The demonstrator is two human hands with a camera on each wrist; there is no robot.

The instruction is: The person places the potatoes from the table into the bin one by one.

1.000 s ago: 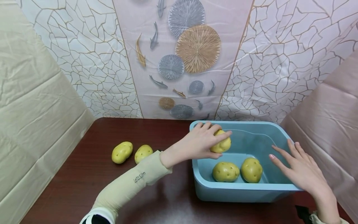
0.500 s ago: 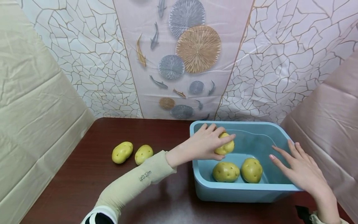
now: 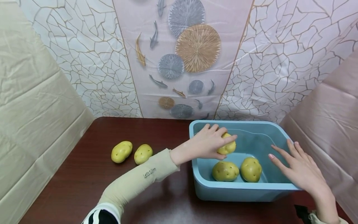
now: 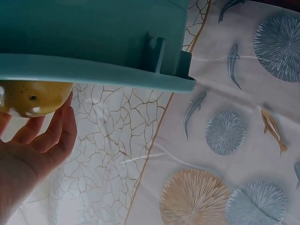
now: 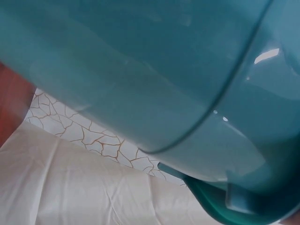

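Note:
My left hand grips a yellow potato over the left part of a blue plastic tub. In the left wrist view the fingers curl round that potato, partly hidden by the tub's rim. Below it, a potato and another potato lie side by side on the tub's floor. My right hand rests at the tub's right rim with its fingers spread and extended, holding nothing. The right wrist view is mostly filled by the tub's wall.
Two more potatoes lie on the dark red-brown table left of the tub: an outer potato and an inner potato, close to my left sleeve. A patterned cloth hangs behind the table.
My left hand, with the potato in it, has moved slightly right and down over the tub. My right hand and the other potatoes have stayed in place.

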